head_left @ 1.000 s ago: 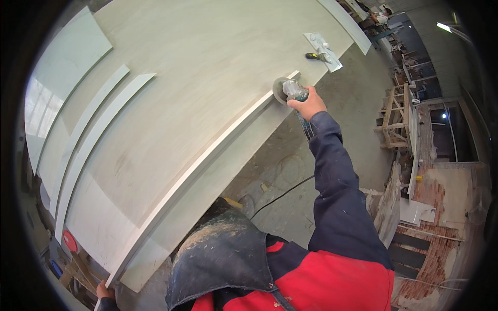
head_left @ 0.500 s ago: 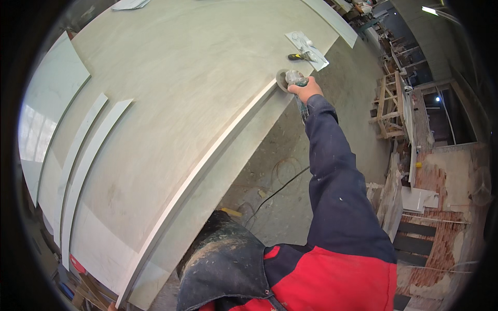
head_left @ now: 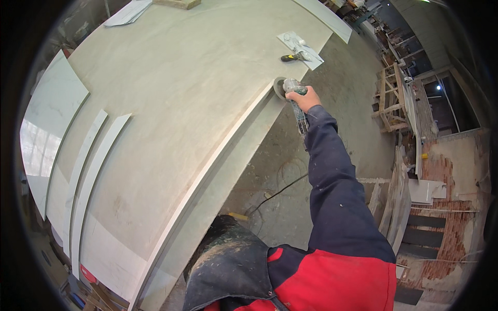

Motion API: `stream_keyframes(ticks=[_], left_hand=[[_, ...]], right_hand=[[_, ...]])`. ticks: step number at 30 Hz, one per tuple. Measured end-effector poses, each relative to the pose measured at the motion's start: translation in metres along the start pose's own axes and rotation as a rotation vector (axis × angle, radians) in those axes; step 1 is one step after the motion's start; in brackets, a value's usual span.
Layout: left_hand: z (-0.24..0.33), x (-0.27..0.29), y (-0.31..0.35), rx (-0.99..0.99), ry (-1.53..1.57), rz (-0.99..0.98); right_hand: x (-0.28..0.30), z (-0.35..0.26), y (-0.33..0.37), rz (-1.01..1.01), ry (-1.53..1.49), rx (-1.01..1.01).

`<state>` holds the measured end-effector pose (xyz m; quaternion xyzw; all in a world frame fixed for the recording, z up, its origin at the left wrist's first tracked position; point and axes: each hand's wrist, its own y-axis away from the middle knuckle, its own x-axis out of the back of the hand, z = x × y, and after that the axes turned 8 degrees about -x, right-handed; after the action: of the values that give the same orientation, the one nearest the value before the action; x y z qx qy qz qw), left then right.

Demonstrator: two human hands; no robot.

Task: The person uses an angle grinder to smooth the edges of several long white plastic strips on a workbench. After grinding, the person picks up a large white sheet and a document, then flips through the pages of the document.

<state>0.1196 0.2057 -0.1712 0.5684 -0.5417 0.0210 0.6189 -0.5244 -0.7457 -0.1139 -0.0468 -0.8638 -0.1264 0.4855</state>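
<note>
My right hand (head_left: 306,98) is closed around the head of an angle grinder (head_left: 293,87), with the arm stretched far forward. The grinder's round disc (head_left: 279,88) stands at the far end of a long narrow white strip (head_left: 207,168), touching or very close to it. This strip runs along the near right side of a large pale slab-topped table (head_left: 171,78). The grinder's body hangs down below my hand, beyond the table edge. My left hand is out of the picture.
Past the grinder, a tool with a black and yellow handle (head_left: 290,58) lies by a small white board (head_left: 309,55). Two loose strips (head_left: 101,176) and a glossy panel (head_left: 57,114) lie at the left. A dark cable (head_left: 282,190) crosses the floor; a wooden trestle (head_left: 390,98) stands right.
The view has shifted slightly, bringing more of the table's far edge into sight. My right hand still holds the grinder at the strip's far end. A fingertip at the lower left has left the picture.
</note>
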Motion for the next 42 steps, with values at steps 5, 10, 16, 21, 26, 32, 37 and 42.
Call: stream_keyframes(ticks=[5, 10, 16, 21, 26, 32, 37, 42], left_hand=[[-0.006, -0.012, 0.000, 0.011, 0.014, 0.060], [-0.027, -0.035, -0.008, -0.132, 0.042, 0.235], [-0.042, -0.073, -0.007, -0.040, 0.067, 0.393], [-0.037, -0.075, -0.001, -0.111, 0.033, 0.507], [-0.034, -0.080, 0.006, -0.032, 0.056, 0.416], [-0.029, -0.084, 0.014, -0.051, 0.058, 0.504], [-0.006, -0.063, 0.018, -0.070, 0.122, 0.511], [-0.010, -0.064, 0.024, -0.101, 0.144, 0.571]], right_hand=[[-0.007, -0.006, 0.029, -0.066, -0.025, 0.033], [-0.002, -0.009, 0.069, -0.179, 0.069, 0.138], [0.006, -0.045, 0.207, -0.376, 0.183, 0.375], [-0.007, -0.063, 0.289, -0.679, 0.263, 0.540], [-0.034, -0.067, 0.316, -0.778, 0.238, 0.690], [-0.043, -0.069, 0.330, -0.820, 0.254, 0.749], [-0.051, -0.073, 0.347, -0.887, 0.284, 0.789], [-0.055, -0.074, 0.352, -0.862, 0.327, 0.794]])
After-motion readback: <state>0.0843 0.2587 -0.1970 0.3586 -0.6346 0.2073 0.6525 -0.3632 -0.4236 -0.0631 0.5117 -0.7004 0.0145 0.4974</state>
